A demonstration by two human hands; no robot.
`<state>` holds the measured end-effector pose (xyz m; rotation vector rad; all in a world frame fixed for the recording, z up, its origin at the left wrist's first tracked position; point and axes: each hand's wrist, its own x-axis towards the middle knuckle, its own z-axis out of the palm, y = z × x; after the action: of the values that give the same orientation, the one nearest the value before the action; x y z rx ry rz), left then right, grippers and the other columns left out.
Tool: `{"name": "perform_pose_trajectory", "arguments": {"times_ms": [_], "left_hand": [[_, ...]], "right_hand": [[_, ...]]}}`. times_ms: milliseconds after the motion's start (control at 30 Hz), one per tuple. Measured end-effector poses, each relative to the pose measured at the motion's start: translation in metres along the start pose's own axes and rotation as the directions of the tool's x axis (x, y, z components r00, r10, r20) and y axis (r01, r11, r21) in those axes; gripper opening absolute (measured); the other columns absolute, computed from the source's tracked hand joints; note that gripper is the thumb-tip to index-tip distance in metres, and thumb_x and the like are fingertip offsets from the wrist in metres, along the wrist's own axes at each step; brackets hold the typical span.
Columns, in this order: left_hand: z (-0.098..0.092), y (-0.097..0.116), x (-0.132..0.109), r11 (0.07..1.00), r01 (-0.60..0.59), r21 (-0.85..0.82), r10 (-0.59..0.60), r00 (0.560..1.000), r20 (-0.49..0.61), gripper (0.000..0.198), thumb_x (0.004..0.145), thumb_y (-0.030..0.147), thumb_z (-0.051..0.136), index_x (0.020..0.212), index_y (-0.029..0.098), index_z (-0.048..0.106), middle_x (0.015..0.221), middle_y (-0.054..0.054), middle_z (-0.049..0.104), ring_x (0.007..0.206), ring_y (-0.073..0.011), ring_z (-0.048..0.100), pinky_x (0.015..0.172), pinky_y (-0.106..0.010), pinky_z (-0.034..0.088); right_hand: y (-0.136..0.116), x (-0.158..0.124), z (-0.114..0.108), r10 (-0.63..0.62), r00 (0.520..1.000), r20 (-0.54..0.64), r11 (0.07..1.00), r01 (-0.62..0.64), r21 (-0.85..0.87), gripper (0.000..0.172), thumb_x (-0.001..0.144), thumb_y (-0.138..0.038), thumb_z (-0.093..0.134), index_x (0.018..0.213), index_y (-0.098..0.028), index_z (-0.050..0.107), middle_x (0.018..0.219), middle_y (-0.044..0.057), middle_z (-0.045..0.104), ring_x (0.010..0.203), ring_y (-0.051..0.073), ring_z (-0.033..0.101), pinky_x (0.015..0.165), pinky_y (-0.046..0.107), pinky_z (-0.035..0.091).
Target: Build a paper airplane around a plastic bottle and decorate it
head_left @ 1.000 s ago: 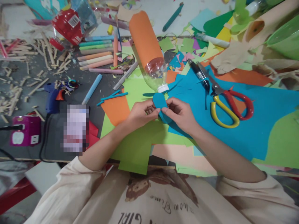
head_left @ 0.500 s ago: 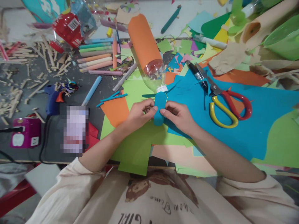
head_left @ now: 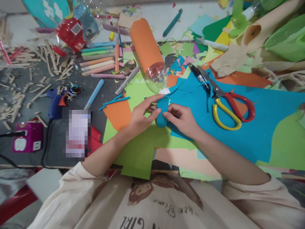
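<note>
Between my two hands is a small blue paper piece point(head_left: 162, 109) with rounded ends. My left hand point(head_left: 142, 115) holds its left edge, with the index finger stretched up towards the top end. On the other side, my right hand point(head_left: 182, 117) pinches the right edge between thumb and curled fingers. Just beyond the piece lies a clear plastic bottle point(head_left: 156, 74) wrapped in orange paper, its white cap pointing at me. Green paper point(head_left: 140, 152) lies under my hands. Scissors point(head_left: 220, 92) with red and yellow handles rest on a blue sheet point(head_left: 259, 127) to the right.
A black marker point(head_left: 199, 76) lies beside the scissors. To the left are a blue glue gun point(head_left: 54, 103), a phone point(head_left: 77, 133), a purple box point(head_left: 27, 136) and scattered wooden sticks point(head_left: 16, 98). Several coloured pens point(head_left: 98, 60), a red-labelled bottle point(head_left: 70, 33) and paper scraps point(head_left: 188, 49) lie farther back.
My left index finger has uncurled and reached up to the top of the blue paper piece. My right hand keeps its pinch, nearly unmoved. The view has shifted slightly.
</note>
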<state>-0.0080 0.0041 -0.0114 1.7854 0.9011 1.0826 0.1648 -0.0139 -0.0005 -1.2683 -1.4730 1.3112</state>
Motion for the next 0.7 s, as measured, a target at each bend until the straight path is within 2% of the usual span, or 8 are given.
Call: {"name": "perform_pose_trajectory", "arguments": {"times_ms": [100, 267, 433, 500, 600, 700], "left_hand": [[-0.0019, 0.0026, -0.0009, 0.997, 0.022, -0.072, -0.022, 1.0, 0.002, 0.026, 0.091, 0.042, 0.058, 0.109, 0.023, 0.056, 0.104, -0.003, 0.063, 0.082, -0.0083, 0.064, 0.074, -0.017, 0.054], [-0.0013, 0.0022, 0.0013, 0.982, 0.113, -0.153, -0.107, 0.993, 0.046, 0.025, 0.086, 0.041, 0.064, 0.095, 0.021, 0.055, 0.088, 0.0, 0.061, 0.076, -0.0077, 0.061, 0.07, -0.017, 0.052], [0.0009, 0.0028, 0.0047, 0.986, 0.132, -0.104, -0.123, 0.988, 0.095, 0.005, 0.083, 0.021, 0.062, 0.087, 0.018, 0.063, 0.086, -0.001, 0.063, 0.075, -0.0077, 0.06, 0.069, -0.016, 0.051], [0.0006, 0.0034, 0.0054, 0.983, 0.14, -0.122, -0.13, 0.988, 0.088, 0.006, 0.081, 0.016, 0.061, 0.084, 0.018, 0.065, 0.085, -0.001, 0.064, 0.075, -0.0075, 0.061, 0.069, -0.016, 0.052], [-0.0002, 0.0035, 0.0057, 0.972, 0.171, -0.161, -0.162, 0.984, 0.067, 0.005, 0.08, 0.021, 0.064, 0.082, 0.017, 0.065, 0.083, -0.002, 0.065, 0.074, -0.0085, 0.063, 0.069, -0.017, 0.053], [0.0002, 0.0031, 0.0058, 0.965, 0.195, -0.176, -0.189, 0.981, 0.054, 0.013, 0.082, 0.03, 0.066, 0.081, 0.017, 0.065, 0.082, -0.003, 0.066, 0.073, -0.0094, 0.064, 0.067, -0.017, 0.054]], "right_hand": [[0.0012, 0.0, -0.0002, 0.009, 1.0, 0.004, 1.0, -0.009, 0.01, 0.024, 0.076, -0.031, 0.059, 0.061, -0.021, 0.043, 0.054, -0.006, 0.039, 0.051, 0.008, 0.036, 0.049, 0.024, 0.03], [0.0022, -0.0001, -0.0012, 0.009, 1.0, 0.016, 1.0, -0.009, 0.004, 0.027, 0.079, -0.034, 0.061, 0.063, -0.021, 0.044, 0.054, -0.006, 0.041, 0.052, 0.009, 0.038, 0.051, 0.025, 0.032], [0.0031, 0.0005, -0.002, 0.026, 1.0, 0.009, 0.996, -0.026, 0.087, 0.03, 0.078, -0.041, 0.065, 0.065, -0.021, 0.048, 0.058, -0.004, 0.046, 0.054, 0.01, 0.044, 0.052, 0.026, 0.035], [0.0033, 0.001, -0.0021, 0.039, 0.999, 0.018, 0.99, -0.041, 0.135, 0.031, 0.077, -0.046, 0.067, 0.068, -0.021, 0.05, 0.059, -0.004, 0.049, 0.054, 0.011, 0.047, 0.052, 0.026, 0.036], [0.003, 0.0013, -0.002, 0.035, 0.999, 0.02, 0.987, -0.038, 0.154, 0.03, 0.076, -0.045, 0.068, 0.069, -0.021, 0.051, 0.06, -0.004, 0.05, 0.054, 0.01, 0.046, 0.053, 0.026, 0.037], [0.0027, 0.001, -0.0018, 0.019, 1.0, 0.005, 0.99, -0.019, 0.141, 0.024, 0.077, -0.038, 0.066, 0.07, -0.021, 0.051, 0.06, -0.005, 0.048, 0.054, 0.009, 0.044, 0.054, 0.026, 0.037]]}}
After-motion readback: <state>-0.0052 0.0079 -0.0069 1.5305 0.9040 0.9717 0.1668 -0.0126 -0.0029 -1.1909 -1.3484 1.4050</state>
